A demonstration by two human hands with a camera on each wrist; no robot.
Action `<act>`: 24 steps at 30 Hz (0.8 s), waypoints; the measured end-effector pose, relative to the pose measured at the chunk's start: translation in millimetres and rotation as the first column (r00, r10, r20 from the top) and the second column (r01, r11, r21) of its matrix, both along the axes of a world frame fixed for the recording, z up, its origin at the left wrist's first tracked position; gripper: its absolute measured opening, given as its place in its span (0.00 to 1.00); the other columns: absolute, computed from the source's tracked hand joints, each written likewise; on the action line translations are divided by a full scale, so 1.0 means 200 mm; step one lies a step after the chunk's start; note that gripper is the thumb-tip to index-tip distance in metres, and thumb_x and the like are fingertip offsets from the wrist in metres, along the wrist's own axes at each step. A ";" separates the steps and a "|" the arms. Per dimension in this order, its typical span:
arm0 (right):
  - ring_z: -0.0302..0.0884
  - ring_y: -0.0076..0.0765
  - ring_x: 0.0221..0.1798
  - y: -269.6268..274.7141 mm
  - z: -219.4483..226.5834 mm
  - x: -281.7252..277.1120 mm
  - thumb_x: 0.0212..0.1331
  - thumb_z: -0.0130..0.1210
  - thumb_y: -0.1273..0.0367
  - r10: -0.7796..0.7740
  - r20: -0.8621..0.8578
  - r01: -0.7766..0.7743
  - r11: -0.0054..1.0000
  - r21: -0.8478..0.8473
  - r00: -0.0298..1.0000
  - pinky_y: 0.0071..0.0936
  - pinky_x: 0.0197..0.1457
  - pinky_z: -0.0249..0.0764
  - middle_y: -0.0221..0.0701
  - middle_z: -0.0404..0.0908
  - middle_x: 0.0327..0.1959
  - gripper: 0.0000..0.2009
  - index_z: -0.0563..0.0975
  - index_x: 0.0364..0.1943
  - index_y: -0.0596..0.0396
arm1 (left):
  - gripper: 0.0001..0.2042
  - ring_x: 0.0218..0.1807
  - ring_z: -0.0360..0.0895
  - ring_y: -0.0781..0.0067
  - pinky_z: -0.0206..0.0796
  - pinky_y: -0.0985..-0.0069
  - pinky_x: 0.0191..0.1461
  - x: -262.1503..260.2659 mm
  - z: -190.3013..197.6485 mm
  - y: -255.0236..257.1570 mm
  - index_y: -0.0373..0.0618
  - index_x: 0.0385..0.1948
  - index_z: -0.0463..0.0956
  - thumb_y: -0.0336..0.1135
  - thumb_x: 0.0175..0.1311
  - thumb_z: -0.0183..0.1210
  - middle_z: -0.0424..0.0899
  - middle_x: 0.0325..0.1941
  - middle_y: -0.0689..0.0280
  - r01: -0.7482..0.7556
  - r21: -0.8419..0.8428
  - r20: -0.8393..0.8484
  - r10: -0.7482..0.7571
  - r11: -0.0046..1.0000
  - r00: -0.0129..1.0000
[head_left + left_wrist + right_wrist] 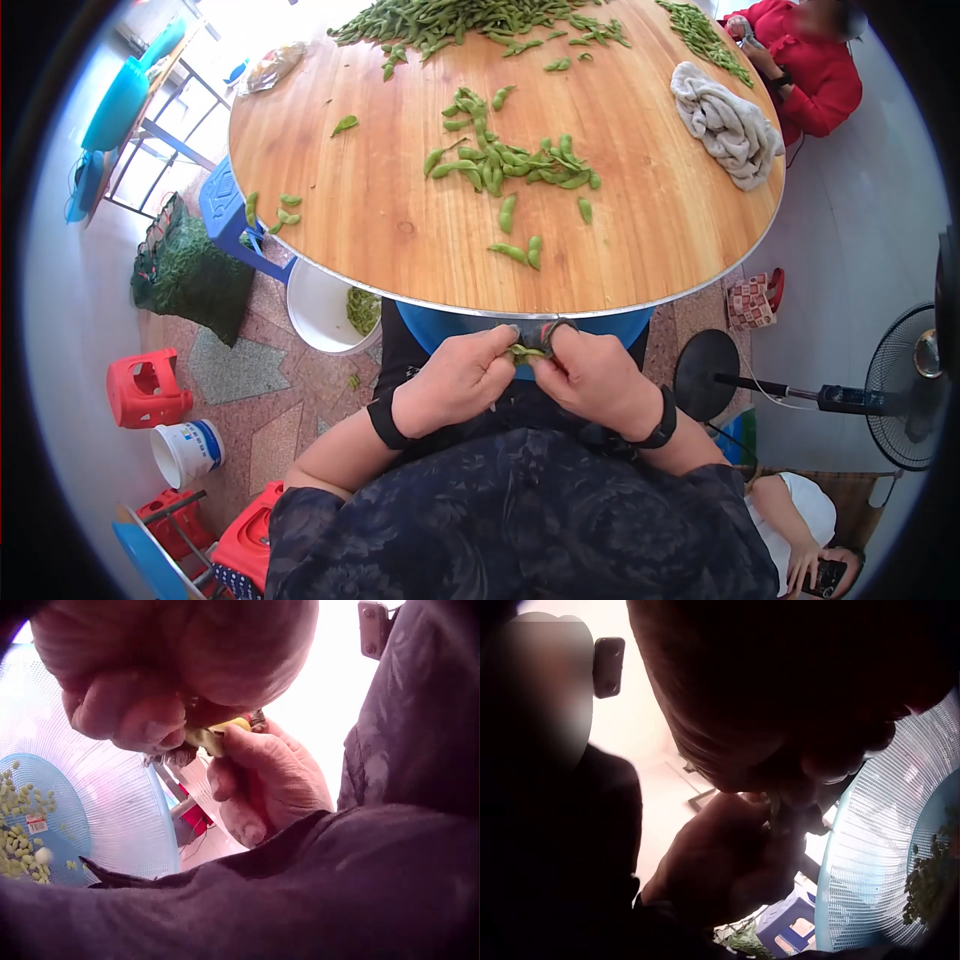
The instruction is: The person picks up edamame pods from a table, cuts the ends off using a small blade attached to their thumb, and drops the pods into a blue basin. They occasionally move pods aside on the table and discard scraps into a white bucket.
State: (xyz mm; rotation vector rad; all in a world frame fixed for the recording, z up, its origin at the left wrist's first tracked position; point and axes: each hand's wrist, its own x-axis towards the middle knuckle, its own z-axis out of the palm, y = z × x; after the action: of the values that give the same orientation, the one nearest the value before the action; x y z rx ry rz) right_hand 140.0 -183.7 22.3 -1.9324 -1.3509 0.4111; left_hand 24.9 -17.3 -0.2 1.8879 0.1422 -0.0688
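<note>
Just off the table's near edge, my left hand (455, 380) and right hand (600, 378) meet at a green soybean pod (524, 351), both pinching it between thumb and fingers. In the left wrist view the pod (212, 738) shows pale between the fingertips. A dark covering shows on the right thumb. Below the hands is a blue mesh basket (127, 780) with loose shelled beans (21, 844) inside. A small scattered pile of pods (510, 165) lies ahead on the round wooden table (350, 220). The right wrist view is very dark around the hands.
A large heap of pods (450, 18) covers the table's far side. A crumpled towel (725, 125) lies at its right edge, near a person in red (825, 80). On the floor stand a white bucket (315, 310), a red stool (150, 390) and a fan (900, 385).
</note>
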 end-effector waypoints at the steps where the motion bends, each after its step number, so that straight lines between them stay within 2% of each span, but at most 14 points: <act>1: 0.76 0.47 0.24 0.01 -0.02 -0.01 0.51 0.59 0.71 0.014 0.097 -0.019 0.999 0.049 0.995 0.37 0.24 0.72 0.39 0.74 0.22 0.08 0.70 0.29 0.56 | 0.07 0.23 0.74 0.47 0.67 0.63 0.29 0.01 -0.05 0.00 0.36 0.37 0.69 0.27 0.62 0.45 0.73 0.23 0.51 -0.016 0.059 0.143 0.007 0.998 0.990; 2: 0.76 0.47 0.24 0.00 -0.02 -0.01 0.51 0.59 0.71 0.016 0.098 -0.021 0.998 0.053 0.995 0.37 0.24 0.72 0.39 0.74 0.22 0.08 0.70 0.29 0.56 | 0.07 0.24 0.74 0.47 0.67 0.63 0.30 0.02 -0.08 0.00 0.37 0.36 0.69 0.26 0.61 0.44 0.73 0.26 0.51 -0.042 0.117 0.283 0.007 0.992 0.959; 4: 0.76 0.47 0.24 -0.01 0.00 -0.02 0.51 0.58 0.72 0.085 0.120 -0.092 0.994 0.051 0.989 0.37 0.24 0.72 0.39 0.73 0.21 0.08 0.70 0.28 0.56 | 0.07 0.25 0.73 0.47 0.67 0.63 0.32 0.03 -0.09 -0.01 0.37 0.37 0.69 0.25 0.60 0.44 0.73 0.26 0.51 -0.023 0.088 0.299 -0.004 0.996 0.954; 6: 0.76 0.47 0.24 -0.02 0.01 -0.02 0.51 0.59 0.72 0.073 0.123 -0.080 0.995 0.052 0.990 0.37 0.24 0.72 0.40 0.72 0.20 0.08 0.69 0.27 0.56 | 0.07 0.27 0.73 0.47 0.67 0.63 0.33 0.03 -0.09 -0.01 0.37 0.37 0.70 0.25 0.59 0.44 0.72 0.27 0.51 -0.004 0.056 0.316 -0.014 0.998 0.949; 8: 0.75 0.48 0.23 -0.03 0.01 -0.01 0.51 0.59 0.72 0.058 0.128 -0.065 0.997 0.051 0.990 0.38 0.24 0.71 0.40 0.72 0.20 0.08 0.69 0.27 0.57 | 0.09 0.30 0.74 0.47 0.67 0.63 0.34 0.03 -0.09 -0.01 0.38 0.38 0.70 0.23 0.57 0.45 0.73 0.27 0.51 -0.002 -0.092 0.051 0.007 0.996 0.999; 10: 0.75 0.49 0.22 -0.05 0.01 0.02 0.49 0.59 0.73 -0.062 0.130 0.052 0.995 0.083 0.989 0.38 0.24 0.72 0.40 0.70 0.18 0.09 0.69 0.26 0.58 | 0.09 0.27 0.75 0.51 0.67 0.65 0.32 0.03 -0.06 -0.02 0.39 0.40 0.71 0.24 0.59 0.46 0.74 0.28 0.52 0.014 -0.040 0.064 -0.012 0.999 0.998; 12: 0.75 0.49 0.21 -0.08 0.06 0.06 0.49 0.58 0.73 -0.091 0.102 0.081 0.991 0.102 0.991 0.37 0.24 0.71 0.40 0.70 0.17 0.09 0.68 0.26 0.58 | 0.09 0.25 0.75 0.54 0.67 0.67 0.30 0.04 -0.03 -0.03 0.40 0.42 0.71 0.25 0.60 0.46 0.75 0.28 0.52 0.029 0.013 0.080 -0.030 0.999 0.996; 14: 0.75 0.50 0.22 -0.12 0.12 0.10 0.50 0.58 0.73 -0.139 -0.046 0.140 0.990 0.012 0.989 0.37 0.24 0.70 0.41 0.71 0.18 0.09 0.68 0.25 0.58 | 0.08 0.22 0.75 0.69 0.66 0.74 0.27 0.03 0.01 -0.03 0.40 0.43 0.70 0.29 0.65 0.49 0.78 0.29 0.58 0.094 0.016 0.022 -0.094 0.995 0.995; 15: 0.75 0.51 0.22 -0.13 0.15 0.11 0.50 0.58 0.72 -0.087 -0.056 0.086 0.996 -0.024 0.995 0.37 0.24 0.70 0.42 0.72 0.19 0.09 0.68 0.25 0.59 | 0.08 0.22 0.75 0.69 0.66 0.74 0.27 0.02 0.03 -0.03 0.40 0.43 0.70 0.29 0.65 0.49 0.78 0.29 0.58 0.095 0.014 0.027 -0.095 0.995 0.995; 17: 0.74 0.51 0.22 -0.11 0.14 0.09 0.51 0.58 0.72 -0.047 -0.047 0.045 0.998 -0.031 0.998 0.37 0.24 0.70 0.42 0.72 0.19 0.09 0.68 0.26 0.59 | 0.10 0.22 0.73 0.82 0.64 0.81 0.26 0.02 0.06 -0.03 0.40 0.46 0.71 0.32 0.68 0.51 0.79 0.29 0.65 0.081 -0.274 -0.014 -0.089 0.958 0.996; 18: 0.74 0.51 0.21 -0.09 0.14 0.08 0.51 0.58 0.72 -0.007 -0.040 0.005 0.999 -0.038 0.999 0.36 0.24 0.70 0.42 0.72 0.19 0.09 0.68 0.26 0.59 | 0.10 0.22 0.73 0.82 0.64 0.81 0.26 0.02 0.05 -0.01 0.40 0.46 0.71 0.32 0.68 0.51 0.79 0.29 0.65 0.081 -0.271 -0.006 -0.085 0.959 0.996; 20: 0.75 0.52 0.25 -0.04 0.15 0.10 0.51 0.58 0.71 0.046 -0.036 -0.048 0.997 -0.058 0.998 0.37 0.27 0.71 0.43 0.73 0.21 0.09 0.69 0.29 0.58 | 0.10 0.23 0.70 0.86 0.63 0.83 0.26 -0.01 0.02 0.03 0.40 0.47 0.71 0.33 0.70 0.50 0.78 0.29 0.70 0.050 -0.393 -0.081 -0.089 0.918 0.993; 22: 0.76 0.53 0.29 0.02 0.20 0.16 0.53 0.57 0.69 0.034 -0.198 -0.050 0.996 -0.076 0.980 0.39 0.31 0.72 0.44 0.74 0.24 0.10 0.70 0.34 0.58 | 0.07 0.23 0.66 0.89 0.60 0.86 0.26 -0.07 0.07 0.07 0.41 0.43 0.72 0.32 0.71 0.48 0.73 0.26 0.73 -0.156 -0.377 -0.079 0.136 0.913 0.988; 24: 0.77 0.51 0.33 0.09 0.16 0.26 0.57 0.55 0.69 -0.023 -0.107 0.014 0.996 -0.088 0.994 0.36 0.33 0.72 0.44 0.77 0.29 0.09 0.71 0.37 0.58 | 0.08 0.24 0.66 0.90 0.60 0.87 0.26 -0.20 0.03 0.18 0.40 0.44 0.73 0.30 0.70 0.48 0.71 0.25 0.75 -0.337 -0.274 -0.081 0.327 0.901 0.941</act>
State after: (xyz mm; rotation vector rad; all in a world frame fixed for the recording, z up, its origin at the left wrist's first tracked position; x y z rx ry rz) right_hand 191.6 -166.3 55.2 -1.9628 -1.2635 0.5661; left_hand -14.4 18.5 6.6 1.5521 0.4530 0.1087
